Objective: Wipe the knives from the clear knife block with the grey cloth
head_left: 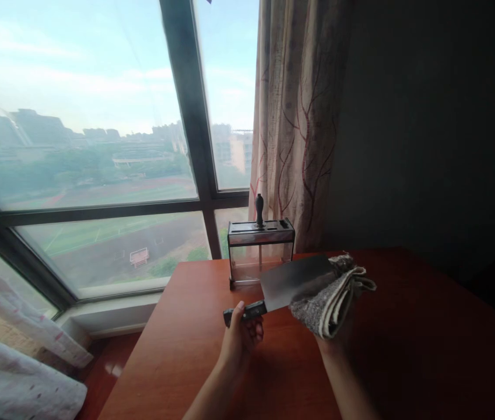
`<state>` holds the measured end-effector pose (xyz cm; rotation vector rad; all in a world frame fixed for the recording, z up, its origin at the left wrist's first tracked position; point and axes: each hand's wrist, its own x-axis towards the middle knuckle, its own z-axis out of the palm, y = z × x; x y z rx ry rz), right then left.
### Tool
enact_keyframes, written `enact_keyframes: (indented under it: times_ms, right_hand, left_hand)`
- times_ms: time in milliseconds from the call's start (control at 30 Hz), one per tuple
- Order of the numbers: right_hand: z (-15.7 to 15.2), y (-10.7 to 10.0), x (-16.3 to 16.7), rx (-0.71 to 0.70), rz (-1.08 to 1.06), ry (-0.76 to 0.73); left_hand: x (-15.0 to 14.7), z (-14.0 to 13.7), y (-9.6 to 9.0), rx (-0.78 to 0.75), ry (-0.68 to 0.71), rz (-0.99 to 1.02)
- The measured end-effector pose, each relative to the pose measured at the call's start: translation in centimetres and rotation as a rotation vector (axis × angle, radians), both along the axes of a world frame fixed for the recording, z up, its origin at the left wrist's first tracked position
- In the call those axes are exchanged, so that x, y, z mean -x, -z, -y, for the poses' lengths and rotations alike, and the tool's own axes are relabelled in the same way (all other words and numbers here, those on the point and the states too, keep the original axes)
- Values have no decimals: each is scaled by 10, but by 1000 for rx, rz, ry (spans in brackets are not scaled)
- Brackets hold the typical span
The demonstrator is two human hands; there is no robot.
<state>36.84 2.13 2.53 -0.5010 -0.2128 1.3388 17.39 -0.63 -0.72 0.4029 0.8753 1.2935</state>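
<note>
A cleaver (293, 282) with a broad blade and a black handle is held up over the table. My left hand (244, 330) is closed round its handle, thumb on top. Against the far end of the blade lies a folded grey cloth (317, 308) with pale edges. My right hand (333, 343) holds this cloth from below and behind, its fingers mostly hidden by the folds. Behind the blade stands a clear-sided knife block (261, 230) with slots in its dark top; one black-handled tool (260, 210) sticks up out of it.
The reddish-brown wooden table (177, 350) runs under both hands, its left edge sloping toward me. Beyond it are a large window (98, 211) with dark frames and a patterned curtain (300, 116). Another curtain (15, 373) hangs at the lower left. A dark wall (426, 128) is on the right.
</note>
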Motion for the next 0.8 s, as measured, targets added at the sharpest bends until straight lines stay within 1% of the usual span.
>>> enact_keyframes:
  times_ms: [67, 133, 300, 400, 467, 500, 567, 700, 800]
  right_hand:
    - [3, 6, 3, -23, -58, -73]
    - [4, 14, 7, -30, -103, -127]
    - [5, 30, 29, 12, -54, -267]
    - [6, 33, 46, 33, -2, -357]
    - [7, 34, 54, 37, 4, -410]
    - [7, 34, 55, 38, -6, -413]
    - [6, 35, 52, 43, -30, -367]
    - [-3, 36, 31, 51, -9, -263]
    - [-10, 32, 9, 43, -32, -101]
  left_hand:
    - [-2, 0, 1, 29, -10, 26]
    - [-4, 2, 3, -13, 11, -5]
    - [-17, 10, 15, -236, 170, -297]
    - [-18, 12, 22, -288, 163, -411]
    - [-15, 12, 22, -304, 140, -466]
    - [-12, 11, 20, -313, 138, -496]
    - [-9, 11, 15, -336, 139, -559]
    - [-9, 9, 6, -399, 188, -632]
    - [-11, 7, 5, -403, 187, -611]
